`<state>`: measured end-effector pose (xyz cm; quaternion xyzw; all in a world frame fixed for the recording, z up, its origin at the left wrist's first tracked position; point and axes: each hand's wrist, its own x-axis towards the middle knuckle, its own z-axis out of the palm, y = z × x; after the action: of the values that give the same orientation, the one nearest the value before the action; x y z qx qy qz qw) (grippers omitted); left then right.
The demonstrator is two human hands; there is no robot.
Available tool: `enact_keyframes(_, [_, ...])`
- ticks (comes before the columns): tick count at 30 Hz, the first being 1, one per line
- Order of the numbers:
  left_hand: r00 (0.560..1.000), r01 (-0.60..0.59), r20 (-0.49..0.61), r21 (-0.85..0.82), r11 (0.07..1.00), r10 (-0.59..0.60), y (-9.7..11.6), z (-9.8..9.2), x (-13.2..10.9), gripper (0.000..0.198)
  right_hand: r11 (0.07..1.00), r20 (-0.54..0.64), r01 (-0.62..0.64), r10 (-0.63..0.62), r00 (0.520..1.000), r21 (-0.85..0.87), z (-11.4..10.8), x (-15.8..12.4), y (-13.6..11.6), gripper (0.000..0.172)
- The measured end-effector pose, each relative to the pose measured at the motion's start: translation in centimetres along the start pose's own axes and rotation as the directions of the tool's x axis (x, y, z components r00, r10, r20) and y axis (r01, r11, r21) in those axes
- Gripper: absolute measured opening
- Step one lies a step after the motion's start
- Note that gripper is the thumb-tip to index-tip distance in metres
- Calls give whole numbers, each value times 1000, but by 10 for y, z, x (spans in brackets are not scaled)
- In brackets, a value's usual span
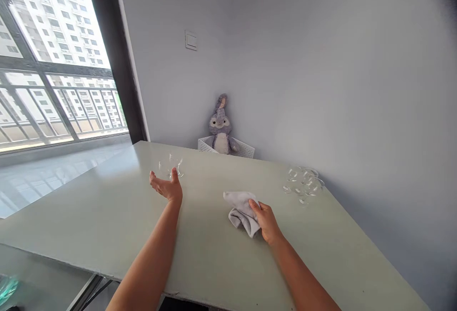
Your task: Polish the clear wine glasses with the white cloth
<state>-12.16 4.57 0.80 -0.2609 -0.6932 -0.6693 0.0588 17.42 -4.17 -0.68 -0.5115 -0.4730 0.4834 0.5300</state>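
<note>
My left hand [167,187] is raised over the left part of the table, with its thumb and fingers spread apart and nothing visibly gripped. Just beyond its fingertips stand clear glasses [176,161], partly hidden by the hand; whether any fingertip touches them I cannot tell. In my right hand [266,220] a light grey cloth [243,208] is pinched between thumb and fingers, its folds hanging over the middle of the table. Several clear stemmed glasses [303,182] stand grouped near the table's right edge, beyond my right hand.
A pale, glossy table [210,263] spreads under both arms. Behind its far edge, a plush rabbit [221,132] sits in a white perforated basket [246,150] at the wall corner. Windows with a railing are at left. A greenish transparent object [7,288] shows at lower left.
</note>
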Motion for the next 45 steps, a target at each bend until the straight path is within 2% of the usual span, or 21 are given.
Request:
enact_keyframes(2, [986, 93, 138, 23, 995, -95, -7, 4, 1, 82, 982, 6, -99, 100, 995, 159, -3, 2, -1, 39])
enact_keyframes(4, [953, 174, 247, 36, 984, -178, -14, 7, 3, 86, 968, 9, -130, 131, 991, 214, -7, 3, -2, 40])
enact_keyframes(6, [933, 200, 300, 25, 979, -199, -19, 10, 6, 80, 967, 22, -127, 125, 992, 219, -10, 3, -4, 43])
enact_keyframes(8, [934, 199, 302, 10, 980, -193, -20, 11, 7, 67, 963, 36, -124, 119, 992, 239, -11, 2, -7, 46])
enact_keyframes(11, [949, 149, 283, -25, 988, -136, -13, 10, 0, 55, 938, 13, -116, 118, 993, 326, -12, 1, -10, 46])
enact_keyframes(13, [948, 32, 319, -74, 997, -7, -3, 9, -13, 55, 919, -45, -79, 105, 993, 386, -13, 0, -12, 43])
enact_keyframes(14, [930, -51, 357, -106, 993, 86, 2, 8, -22, 56, 910, -82, -49, 91, 992, 412, -13, -1, -14, 40])
enact_keyframes(16, [840, -218, 471, -159, 963, 268, 13, 6, -45, 60, 890, -150, 15, 60, 987, 455, -14, -1, -17, 34])
enact_keyframes(19, [638, -446, 615, -194, 874, 463, 22, 2, -81, 66, 871, -212, 84, 24, 977, 485, -13, -4, -22, 28])
enact_keyframes(22, [437, -614, 671, -265, 743, 600, 26, -2, -107, 67, 866, -240, 133, -15, 971, 483, -8, -7, -24, 28])
enact_keyframes(24, [325, -672, 681, -322, 666, 657, 27, -4, -116, 64, 874, -213, 151, -55, 975, 463, -2, -10, -24, 28])
enact_keyframes(26, [245, -710, 681, -359, 606, 690, 29, -7, -120, 61, 901, -112, 130, -92, 989, 413, 5, -14, -23, 30])
enact_keyframes(29, [183, -754, 680, -366, 545, 710, 33, -10, -118, 59, 964, 157, 72, -115, 981, 257, 12, -19, -24, 33])
enact_keyframes(31, [148, -779, 689, -360, 513, 709, 34, -12, -116, 59, 989, 270, 88, -118, 955, 122, 12, -21, -23, 32])
enact_keyframes(35, [51, -819, 708, -374, 435, 705, 35, -14, -116, 58, 974, 227, 201, -174, 958, -103, 9, -19, -20, 27])
enact_keyframes(37, [24, -820, 718, -384, 425, 696, 36, -15, -120, 57, 966, 220, 200, -162, 962, -164, 8, -19, -20, 28])
enact_keyframes(39, [13, -808, 731, -394, 438, 683, 37, -17, -124, 56, 975, 271, 157, -111, 956, -156, 8, -20, -22, 27])
enact_keyframes(42, [5, -777, 746, -417, 473, 666, 40, -18, -129, 54, 998, 387, 56, -42, 921, -25, 10, -25, -29, 34])
enact_keyframes(45, [-40, -747, 741, -467, 473, 670, 41, -19, -131, 52, 998, 483, -42, 16, 876, 44, 10, -26, -31, 45])
